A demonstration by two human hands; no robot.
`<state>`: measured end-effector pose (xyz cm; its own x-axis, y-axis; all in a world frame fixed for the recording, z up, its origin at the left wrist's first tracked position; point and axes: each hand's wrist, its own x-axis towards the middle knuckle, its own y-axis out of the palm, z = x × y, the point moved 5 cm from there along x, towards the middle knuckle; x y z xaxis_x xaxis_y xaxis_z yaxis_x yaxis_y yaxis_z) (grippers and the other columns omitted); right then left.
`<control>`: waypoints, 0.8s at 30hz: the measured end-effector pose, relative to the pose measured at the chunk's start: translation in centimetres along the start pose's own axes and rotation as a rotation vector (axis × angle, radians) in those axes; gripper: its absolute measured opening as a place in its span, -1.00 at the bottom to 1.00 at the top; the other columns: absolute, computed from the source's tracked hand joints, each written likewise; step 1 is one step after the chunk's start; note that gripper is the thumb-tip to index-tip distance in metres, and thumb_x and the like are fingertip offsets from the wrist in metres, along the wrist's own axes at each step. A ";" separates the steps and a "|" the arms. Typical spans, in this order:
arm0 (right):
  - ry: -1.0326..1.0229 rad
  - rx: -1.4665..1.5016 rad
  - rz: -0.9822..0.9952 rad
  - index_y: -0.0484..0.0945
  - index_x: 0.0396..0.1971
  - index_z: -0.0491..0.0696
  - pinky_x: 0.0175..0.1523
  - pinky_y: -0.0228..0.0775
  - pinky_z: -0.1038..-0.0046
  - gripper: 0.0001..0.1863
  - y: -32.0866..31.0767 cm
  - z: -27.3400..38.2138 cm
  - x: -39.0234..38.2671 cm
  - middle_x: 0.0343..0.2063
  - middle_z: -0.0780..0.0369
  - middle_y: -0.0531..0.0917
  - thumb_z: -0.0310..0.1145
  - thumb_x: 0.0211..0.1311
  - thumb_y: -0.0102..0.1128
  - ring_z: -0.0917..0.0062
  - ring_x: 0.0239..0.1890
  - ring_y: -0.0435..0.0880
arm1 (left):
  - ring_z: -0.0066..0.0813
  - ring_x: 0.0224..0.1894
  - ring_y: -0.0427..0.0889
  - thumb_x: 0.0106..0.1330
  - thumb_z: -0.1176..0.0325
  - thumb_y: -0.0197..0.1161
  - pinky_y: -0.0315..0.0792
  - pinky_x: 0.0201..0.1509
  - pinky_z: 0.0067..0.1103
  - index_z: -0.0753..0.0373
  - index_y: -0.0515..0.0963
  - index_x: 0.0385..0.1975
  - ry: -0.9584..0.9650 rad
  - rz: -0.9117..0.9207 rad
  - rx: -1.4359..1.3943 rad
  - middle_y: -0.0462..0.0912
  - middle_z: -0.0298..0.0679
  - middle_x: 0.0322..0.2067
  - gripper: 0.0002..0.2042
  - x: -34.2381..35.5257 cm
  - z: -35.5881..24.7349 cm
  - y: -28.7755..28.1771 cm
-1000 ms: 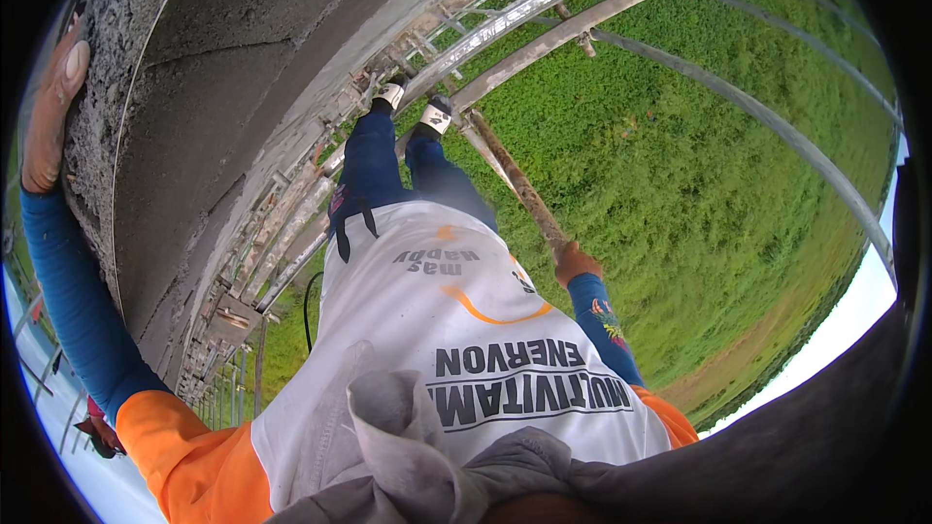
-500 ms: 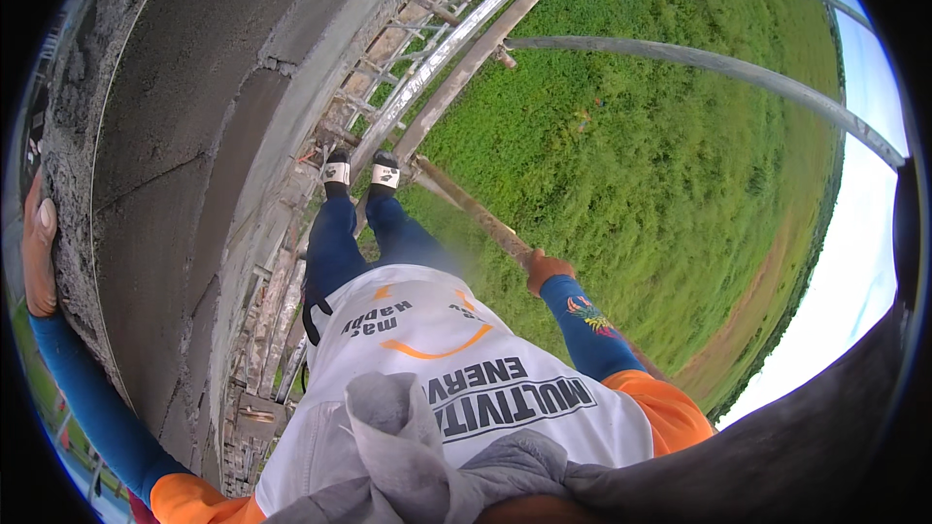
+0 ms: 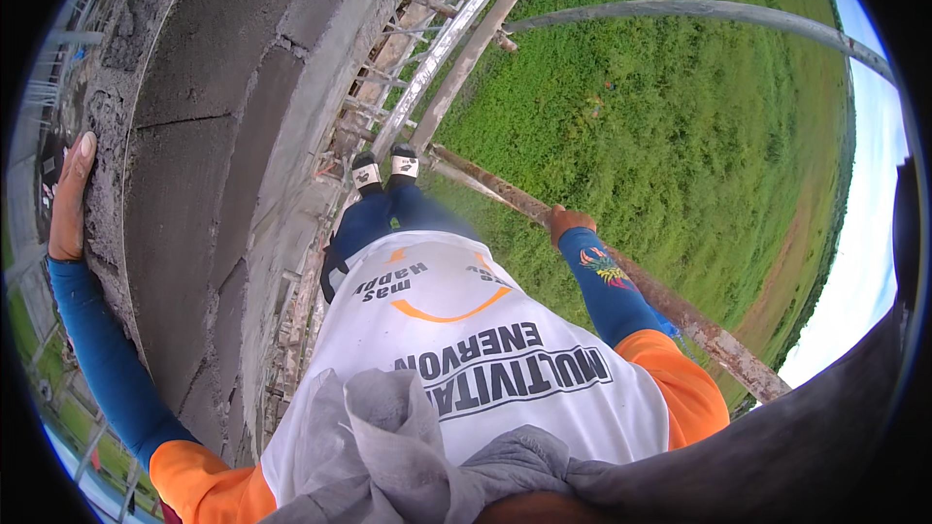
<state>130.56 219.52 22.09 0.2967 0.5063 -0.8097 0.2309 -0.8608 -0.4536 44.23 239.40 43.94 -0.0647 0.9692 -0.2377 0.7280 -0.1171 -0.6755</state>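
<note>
My left hand [image 3: 72,202] lies on the rough top of a grey masonry wall [image 3: 184,155], stretched out flat and holding nothing; part of its fingers is hidden. On my other side, my right hand [image 3: 571,222] is closed round a rusty metal pipe [image 3: 680,309]. This pipe slants from near my feet up past my right forearm. Below me, my feet in dark and white slippers [image 3: 384,171] stand close together by the wall, next to the long pale scaffold rails [image 3: 451,49].
Curved grey scaffold pipes [image 3: 718,10] reach out on the right, above a green grassy field [image 3: 670,126] far below. Scaffold boards and bars [image 3: 374,87] run along the wall's foot. A grey cloth [image 3: 398,437] hangs at my chest.
My view has shifted, so the wall, both hands and my feet sit farther right. More of the rusty pipe shows behind my right forearm. Both hands keep their contact with wall and pipe.
</note>
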 end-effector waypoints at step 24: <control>0.122 0.150 0.093 0.57 0.07 -0.11 -0.18 0.68 -0.03 -0.67 -0.2 0.0 1.0 -0.13 -0.03 0.77 -0.35 0.35 0.15 0.09 -0.10 0.80 | -0.15 0.52 0.21 0.52 -0.28 -0.12 0.07 0.58 -0.08 0.01 0.25 0.50 0.426 -0.246 0.298 0.27 -0.18 0.47 -0.31 11.8 -27.3 5.6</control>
<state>130.81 220.19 21.30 0.4225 0.4191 -0.8036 0.0592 -0.8975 -0.4370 66.17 256.12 56.44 0.1172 0.9702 0.2119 0.4987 0.1270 -0.8574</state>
